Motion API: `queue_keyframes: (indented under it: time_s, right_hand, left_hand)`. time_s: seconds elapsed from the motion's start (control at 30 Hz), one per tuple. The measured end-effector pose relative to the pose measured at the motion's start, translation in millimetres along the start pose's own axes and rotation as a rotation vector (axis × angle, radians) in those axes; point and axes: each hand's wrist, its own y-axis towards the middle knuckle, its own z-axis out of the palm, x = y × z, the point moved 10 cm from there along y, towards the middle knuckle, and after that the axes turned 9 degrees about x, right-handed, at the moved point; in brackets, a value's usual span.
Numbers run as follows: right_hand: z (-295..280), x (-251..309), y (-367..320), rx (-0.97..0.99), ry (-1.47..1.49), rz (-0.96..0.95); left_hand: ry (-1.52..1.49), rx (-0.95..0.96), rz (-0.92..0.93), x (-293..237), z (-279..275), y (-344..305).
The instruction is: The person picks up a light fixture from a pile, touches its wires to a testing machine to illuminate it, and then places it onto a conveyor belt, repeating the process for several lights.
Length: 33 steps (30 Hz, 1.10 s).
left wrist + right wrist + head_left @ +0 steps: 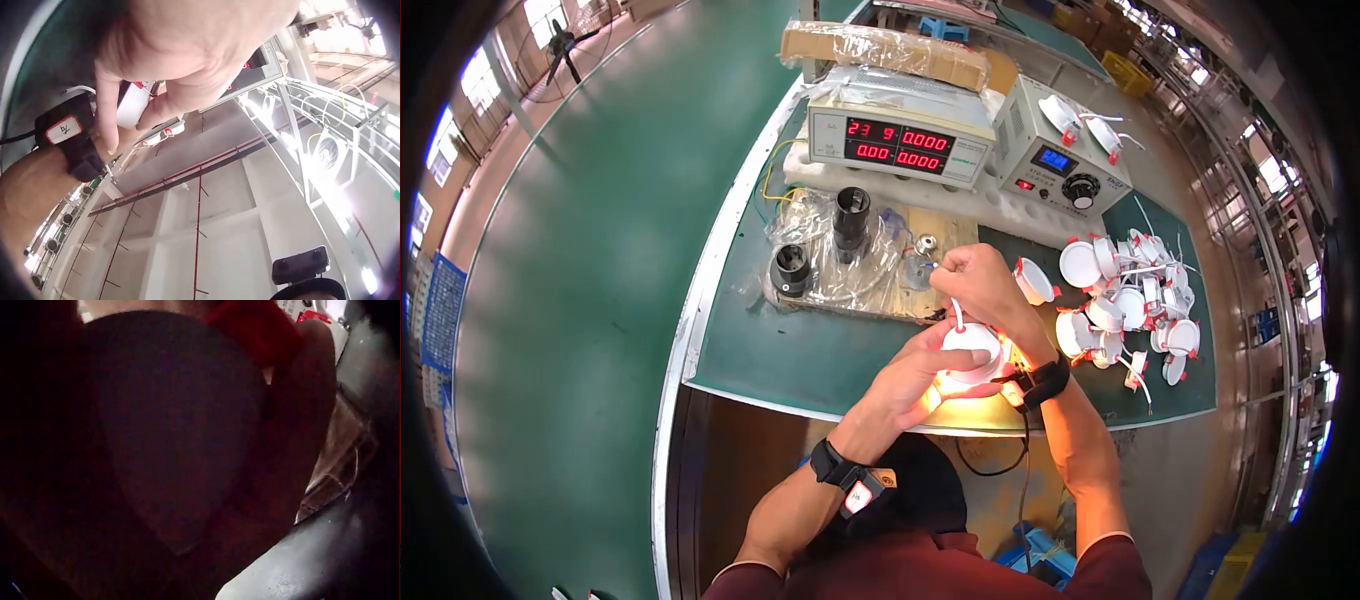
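A white round downlight (pixel 968 341) glows brightly near the table's front edge in the head view. My left hand (pixel 912 378) grips it, with the thumb across its white back and the fingers beneath. From its top a short white cable (pixel 957 312) rises to my right hand (pixel 985 292), whose curled fingers pinch it beside a small round metal fitting (pixel 926 243) on the wooden board (pixel 945 225). The left wrist view shows the downlight's white side (pixel 132 107) between thumb and fingers. In the dark right wrist view, a red clip (pixel 256 331) shows beside a shadowed rounded shape.
Many white downlights (pixel 1130 305) with red clips lie heaped on the right. Behind stand a meter (pixel 900 140) with red digits and a power supply (pixel 1060 150) carrying two downlights. Black cylindrical sockets (pixel 852 215) stand in clear plastic film at left.
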Motion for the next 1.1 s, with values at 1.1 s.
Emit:
queue_keyframes:
  time_s: [1.1]
  right_hand:
    - [-6, 17, -18, -0.09, -0.12, -0.088]
  left_hand:
    - [0.15, -0.126, -0.005, -7, -2, -17]
